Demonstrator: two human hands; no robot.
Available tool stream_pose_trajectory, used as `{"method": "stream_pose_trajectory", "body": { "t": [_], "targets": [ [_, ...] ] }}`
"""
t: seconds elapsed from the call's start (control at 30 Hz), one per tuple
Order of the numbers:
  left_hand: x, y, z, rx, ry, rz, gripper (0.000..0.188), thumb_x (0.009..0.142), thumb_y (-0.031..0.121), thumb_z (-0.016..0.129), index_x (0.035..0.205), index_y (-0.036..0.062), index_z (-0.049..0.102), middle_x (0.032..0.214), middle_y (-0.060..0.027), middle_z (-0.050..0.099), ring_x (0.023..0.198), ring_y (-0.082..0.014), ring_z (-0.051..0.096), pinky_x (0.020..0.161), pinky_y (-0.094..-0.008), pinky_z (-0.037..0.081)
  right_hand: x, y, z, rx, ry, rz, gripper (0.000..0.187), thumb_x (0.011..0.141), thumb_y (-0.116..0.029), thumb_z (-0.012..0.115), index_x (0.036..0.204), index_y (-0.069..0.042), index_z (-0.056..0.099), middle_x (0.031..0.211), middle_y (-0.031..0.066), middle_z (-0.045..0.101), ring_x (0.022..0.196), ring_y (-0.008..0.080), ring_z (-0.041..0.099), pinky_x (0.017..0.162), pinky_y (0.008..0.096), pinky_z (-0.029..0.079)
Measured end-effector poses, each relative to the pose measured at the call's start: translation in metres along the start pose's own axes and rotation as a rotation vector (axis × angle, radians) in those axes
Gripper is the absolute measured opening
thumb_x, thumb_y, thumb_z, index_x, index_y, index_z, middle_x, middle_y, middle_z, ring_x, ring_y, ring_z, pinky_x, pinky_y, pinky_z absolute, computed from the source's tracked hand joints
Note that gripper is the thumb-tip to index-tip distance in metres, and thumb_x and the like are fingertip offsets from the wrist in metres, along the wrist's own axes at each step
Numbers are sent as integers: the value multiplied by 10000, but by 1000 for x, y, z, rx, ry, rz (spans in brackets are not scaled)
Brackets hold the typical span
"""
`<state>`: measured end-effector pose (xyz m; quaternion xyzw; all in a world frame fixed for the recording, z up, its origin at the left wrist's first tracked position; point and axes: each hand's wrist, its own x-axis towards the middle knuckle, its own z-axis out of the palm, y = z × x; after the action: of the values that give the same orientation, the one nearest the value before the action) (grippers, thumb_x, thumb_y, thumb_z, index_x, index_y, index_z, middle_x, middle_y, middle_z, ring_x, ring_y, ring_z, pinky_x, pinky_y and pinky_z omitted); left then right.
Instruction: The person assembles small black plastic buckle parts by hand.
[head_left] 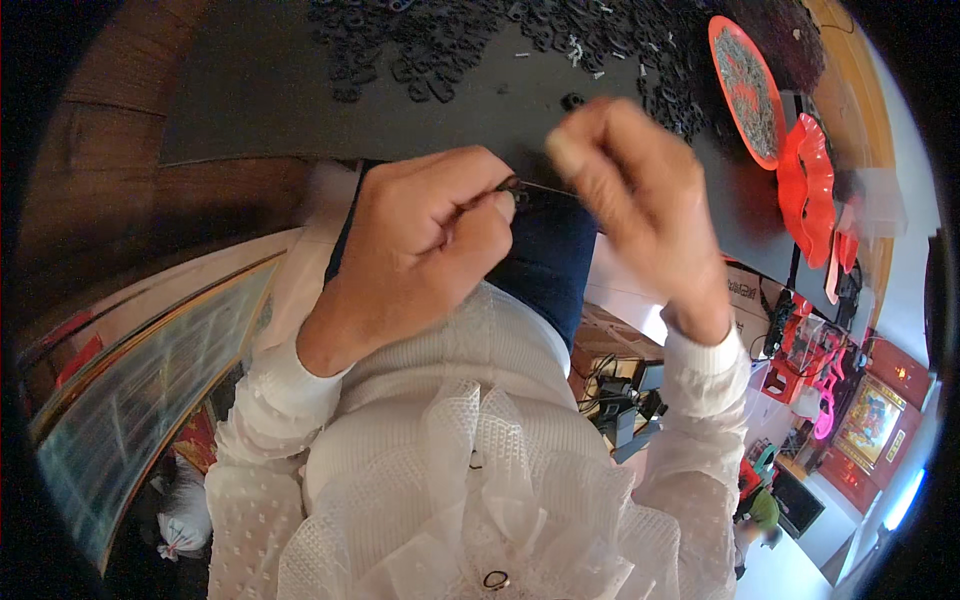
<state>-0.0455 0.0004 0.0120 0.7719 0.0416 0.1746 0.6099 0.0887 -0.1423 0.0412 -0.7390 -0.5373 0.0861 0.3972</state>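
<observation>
My left hand (415, 235) is closed in a pinch above my lap, near the table's front edge. Between its thumb and forefinger sits a small black part (514, 188), mostly covered by the fingers. To its right, my right hand (640, 175) is raised over the table edge, its fingers curled and blurred by motion. Whatever those fingers hold, if anything, is too hidden to name. One loose black part (572, 101) lies on the table just beyond the right fingertips. A spread pile of similar small black looped parts (430, 50) covers the far side.
Several small pale metal pieces (575, 50) lie among the black parts on the dark tabletop (260, 100). At the right stand a red dish (722, 50) filled with small grey metal pieces and a red wavy-edged dish (805, 190). A glass-panelled frame (150, 400) leans at lower left.
</observation>
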Motion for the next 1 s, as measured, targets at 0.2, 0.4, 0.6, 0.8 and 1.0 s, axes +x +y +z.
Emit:
{"method": "stream_pose_trajectory", "body": {
  "t": [0.2, 0.4, 0.6, 0.8, 1.0],
  "targets": [
    [8, -6, -8, -71, 84, 3, 95, 815, 33, 530, 745, -29, 547, 586, -47, 481, 511, -88, 439, 465, -261, 347, 52, 34, -19, -499, -149, -315, 150, 829, -20, 580, 972, -3, 540, 839, 153, 528, 698, 343, 574, 624, 377, 472],
    [12, -12, -12, -140, 86, -88, 142, 845, 48, 514, 725, -23, 540, 569, -23, 474, 491, -74, 423, 448, -257, 336, 79, 39, -8, -789, -329, -333, 143, 768, -53, 564, 895, 8, 587, 870, 189, 617, 788, 354, 643, 626, 422, 540],
    [14, -16, -15, -129, 58, -51, 157, 859, 57, 513, 724, -17, 545, 566, -12, 474, 496, -61, 424, 445, -244, 334, 84, 46, -4, -750, -355, -343, 114, 782, -22, 577, 872, 6, 512, 853, 155, 552, 744, 328, 602, 623, 389, 494],
    [14, -1, -20, -210, 12, -239, 197, 881, 162, 504, 838, 0, 607, 673, -5, 558, 594, -60, 498, 527, -212, 380, 68, 19, -19, -165, -361, 6, 132, 839, -44, 574, 948, 30, 563, 859, 130, 584, 775, 258, 581, 677, 341, 474],
    [17, -9, -9, -349, 62, -122, 124, 891, 66, 517, 811, -5, 580, 589, 5, 510, 497, -30, 435, 440, -200, 338, 35, 12, -15, 214, -183, 94, 158, 894, -31, 601, 1042, 22, 610, 861, -5, 598, 725, 31, 522, 612, 170, 419]
  ]
}}
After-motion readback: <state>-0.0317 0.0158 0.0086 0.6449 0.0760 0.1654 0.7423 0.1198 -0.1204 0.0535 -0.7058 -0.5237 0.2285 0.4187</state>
